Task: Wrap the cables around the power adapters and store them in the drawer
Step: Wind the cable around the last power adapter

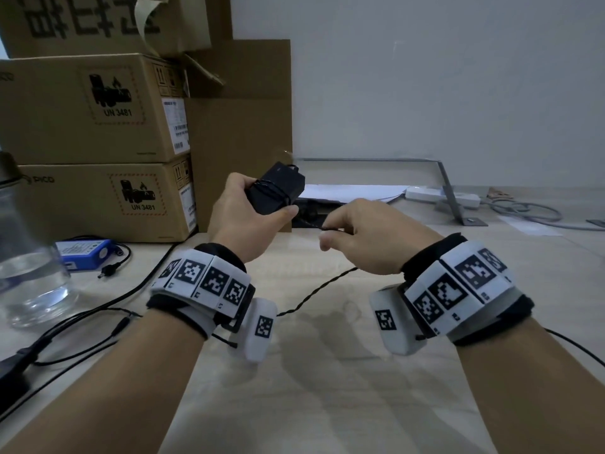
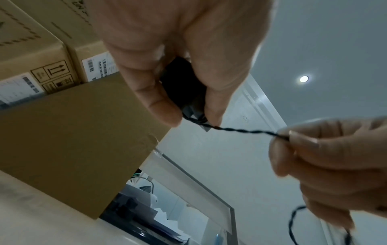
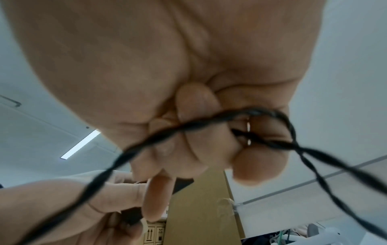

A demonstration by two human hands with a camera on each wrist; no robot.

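My left hand (image 1: 248, 211) grips a black power adapter (image 1: 278, 188) above the table, with a few turns of thin black twisted cable wound round its body. In the left wrist view the adapter (image 2: 184, 86) shows between thumb and fingers. My right hand (image 1: 357, 231) pinches the cable (image 2: 247, 131) a short way to the right of the adapter, held taut. The loose length of cable (image 1: 314, 293) hangs down and trails over the table toward the left wrist. In the right wrist view the cable (image 3: 205, 124) crosses the curled fingers. No drawer is in view.
Stacked cardboard boxes (image 1: 98, 126) stand at the left. A blue battery pack (image 1: 85, 253), a clear water bottle (image 1: 29, 267) and other black cables (image 1: 82, 326) lie at the left. A white power strip (image 1: 442, 196) and metal bracket (image 1: 451, 191) sit at the back right.
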